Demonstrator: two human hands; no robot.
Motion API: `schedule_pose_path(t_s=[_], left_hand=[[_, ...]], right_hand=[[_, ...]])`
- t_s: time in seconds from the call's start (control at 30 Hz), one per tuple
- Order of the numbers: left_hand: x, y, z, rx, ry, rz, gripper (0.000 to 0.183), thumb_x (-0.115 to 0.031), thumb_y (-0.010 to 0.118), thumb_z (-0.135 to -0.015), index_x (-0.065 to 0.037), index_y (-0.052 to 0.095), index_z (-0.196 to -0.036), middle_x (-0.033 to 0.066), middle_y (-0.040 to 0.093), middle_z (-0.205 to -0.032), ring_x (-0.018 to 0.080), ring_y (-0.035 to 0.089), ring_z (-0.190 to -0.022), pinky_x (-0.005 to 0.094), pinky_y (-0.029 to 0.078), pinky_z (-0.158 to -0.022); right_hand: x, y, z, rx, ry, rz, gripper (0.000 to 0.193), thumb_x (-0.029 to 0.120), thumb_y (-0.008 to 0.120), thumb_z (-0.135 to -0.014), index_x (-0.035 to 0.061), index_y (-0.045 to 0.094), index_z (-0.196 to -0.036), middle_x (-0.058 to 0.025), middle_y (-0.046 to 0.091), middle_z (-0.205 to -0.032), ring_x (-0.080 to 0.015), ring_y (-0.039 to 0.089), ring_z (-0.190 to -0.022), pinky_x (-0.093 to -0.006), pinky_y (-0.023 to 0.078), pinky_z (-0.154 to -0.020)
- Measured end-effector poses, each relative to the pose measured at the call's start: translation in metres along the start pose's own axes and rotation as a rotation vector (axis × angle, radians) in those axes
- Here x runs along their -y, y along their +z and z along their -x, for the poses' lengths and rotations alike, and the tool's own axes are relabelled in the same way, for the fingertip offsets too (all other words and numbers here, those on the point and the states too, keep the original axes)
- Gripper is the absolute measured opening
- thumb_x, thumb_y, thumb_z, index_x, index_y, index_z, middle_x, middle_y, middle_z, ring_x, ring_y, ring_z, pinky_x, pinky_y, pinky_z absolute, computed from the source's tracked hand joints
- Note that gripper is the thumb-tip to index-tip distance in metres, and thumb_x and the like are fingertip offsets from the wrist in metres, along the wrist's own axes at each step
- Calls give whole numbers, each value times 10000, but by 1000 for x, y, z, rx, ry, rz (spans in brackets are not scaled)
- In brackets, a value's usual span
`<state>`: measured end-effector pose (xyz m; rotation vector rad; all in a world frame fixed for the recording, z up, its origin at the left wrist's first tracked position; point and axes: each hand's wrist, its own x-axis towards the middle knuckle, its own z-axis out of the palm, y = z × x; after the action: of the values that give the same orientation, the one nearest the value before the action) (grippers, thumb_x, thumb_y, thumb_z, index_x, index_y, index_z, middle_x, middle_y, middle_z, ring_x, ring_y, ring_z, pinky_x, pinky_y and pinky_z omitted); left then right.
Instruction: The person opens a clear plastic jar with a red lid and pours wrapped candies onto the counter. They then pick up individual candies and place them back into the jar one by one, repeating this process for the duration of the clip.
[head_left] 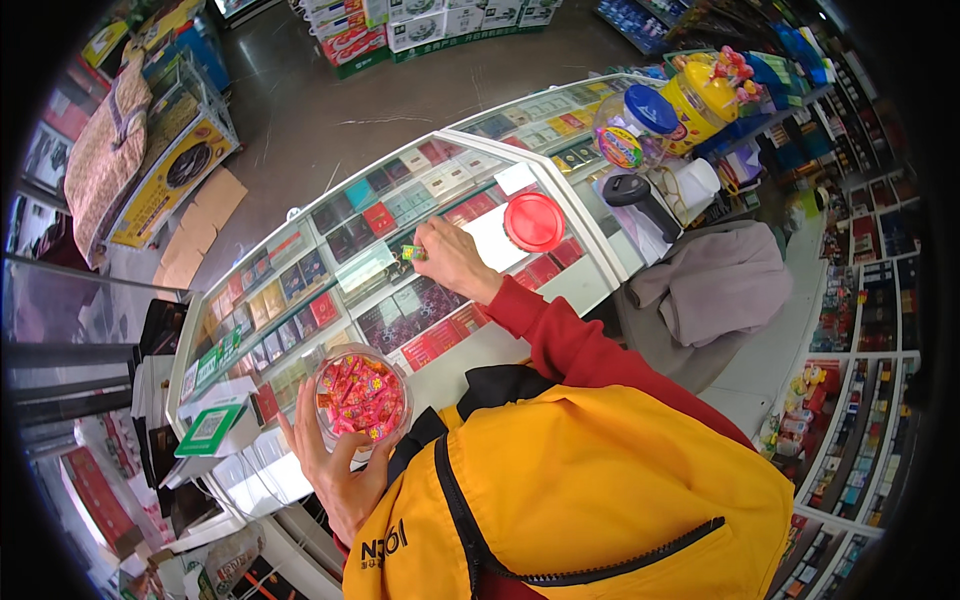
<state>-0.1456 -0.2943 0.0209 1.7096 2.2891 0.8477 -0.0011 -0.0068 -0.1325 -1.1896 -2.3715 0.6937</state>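
Note:
My left hand (335, 462) grips a clear round jar (361, 396) from below, close to my chest. The jar stands open and is full of red and pink wrapped candies. My right hand (450, 258) reaches out over the glass counter (300, 240) and pinches one small wrapped candy (412, 253) with green and yellow on it. The jar's red round lid (533, 221) lies flat on the counter, just right of that hand, beside a white sheet (492, 238).
Under the glass lie rows of small boxed packs. A green and white stand (212, 427) sits at the counter's left end. At the far right stand candy jars with blue (640, 125) and yellow lids (705, 95), and a grey cloth (715, 285) is heaped nearby.

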Motion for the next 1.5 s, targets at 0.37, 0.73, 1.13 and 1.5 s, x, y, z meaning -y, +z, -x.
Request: schedule_pose_path(t_s=[0.37,0.73,1.13,1.5], left_hand=[[-12,17,-24,61,119,73,299,-86,943,-588,-40,680,-723,237,497,-1586,438,447,-1489,667,237,-1248],[-5,16,-16,-136,130,418,306,-131,977,-617,-53,698,-714,279,460,-1611,479,433,-1504,546,355,-1220],[-12,37,-41,-162,111,570,261,-82,973,-619,-62,758,-764,275,495,-1585,450,472,-1486,529,382,-1211],[-24,45,-64,-96,151,396,268,-112,982,-658,-49,735,-741,252,479,-1607,436,445,-1507,547,347,-1233]], right_hand=[[102,-104,64,22,-412,-550,268,208,818,-839,9,676,-949,-128,674,-960,-297,680,-858,-389,551,-783],[65,-131,78,-344,-185,-582,100,-9,767,-921,-31,746,-1017,-78,726,-937,-141,679,-829,-265,532,-747],[-22,-117,102,-369,32,-381,97,38,735,-968,-46,733,-1017,-85,726,-907,-133,684,-773,-267,535,-697],[-101,-113,106,-464,143,53,149,61,789,-885,6,750,-1018,-117,680,-937,-263,683,-819,-369,548,-766]])
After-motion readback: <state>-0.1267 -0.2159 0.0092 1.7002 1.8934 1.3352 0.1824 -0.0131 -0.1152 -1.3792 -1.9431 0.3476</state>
